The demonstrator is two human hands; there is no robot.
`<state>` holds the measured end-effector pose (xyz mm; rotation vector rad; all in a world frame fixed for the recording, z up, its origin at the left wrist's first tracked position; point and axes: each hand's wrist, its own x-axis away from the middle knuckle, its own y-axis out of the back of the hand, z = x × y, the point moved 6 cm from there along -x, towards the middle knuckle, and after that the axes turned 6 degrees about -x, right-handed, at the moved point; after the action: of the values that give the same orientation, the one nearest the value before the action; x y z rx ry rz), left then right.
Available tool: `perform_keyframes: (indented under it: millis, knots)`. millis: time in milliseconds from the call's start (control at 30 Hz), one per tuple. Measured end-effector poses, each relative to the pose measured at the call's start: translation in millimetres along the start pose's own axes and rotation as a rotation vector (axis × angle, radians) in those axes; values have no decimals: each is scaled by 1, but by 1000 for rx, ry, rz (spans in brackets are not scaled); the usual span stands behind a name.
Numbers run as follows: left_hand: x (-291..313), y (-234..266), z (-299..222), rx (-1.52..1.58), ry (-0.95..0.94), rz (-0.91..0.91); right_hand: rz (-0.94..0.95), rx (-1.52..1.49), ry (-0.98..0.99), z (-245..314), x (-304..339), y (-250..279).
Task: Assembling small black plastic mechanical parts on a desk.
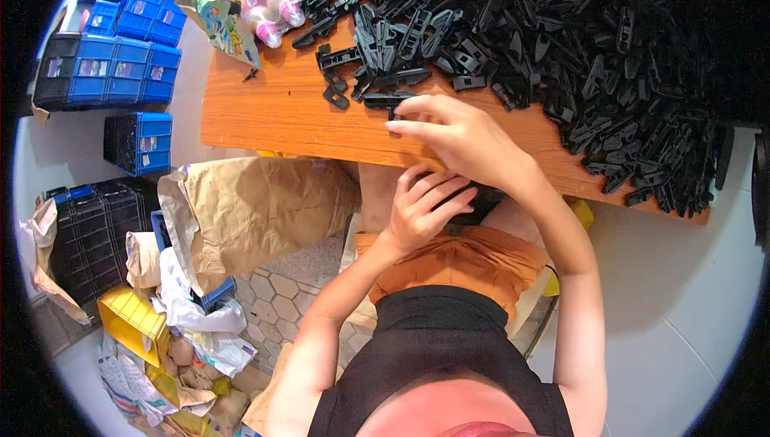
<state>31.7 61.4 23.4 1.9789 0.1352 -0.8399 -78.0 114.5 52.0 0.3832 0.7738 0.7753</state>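
Over the front edge of the orange-brown wooden table [265,116], my right hand [469,136] reaches left with its thumb and forefinger around the near end of a narrow black plastic part [387,100]. The fingertips partly cover that end. Lower down, in front of the table edge and above my lap, my left hand [425,208] has its fingers bent over something dark. Its shape is hidden by the fingers and shade. Just beyond the right hand lie more black plastic parts [405,40], long and slotted, piled loosely.
A large heap of black parts [634,92] covers the table's right and far side. Pink-and-clear plastic packaging [273,4] lies at the far left. Left of me stand blue crates [120,68], a brown paper sack [257,212], a yellow bin [132,325] and plastic bags [204,317].
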Motion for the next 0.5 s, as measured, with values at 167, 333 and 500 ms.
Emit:
perform_keyframes:
  millis: [167, 333, 500]
  knots:
    - [0, 39, 50, -79, 164, -154, 15, 236, 67, -7, -5, -37]
    - [-42, 28, 93, -250, 242, 2, -54, 197, -62, -3, 18, -18]
    - [-24, 14, 89, -172, 213, 54, -172, 46, -339, -10, 56, 14]
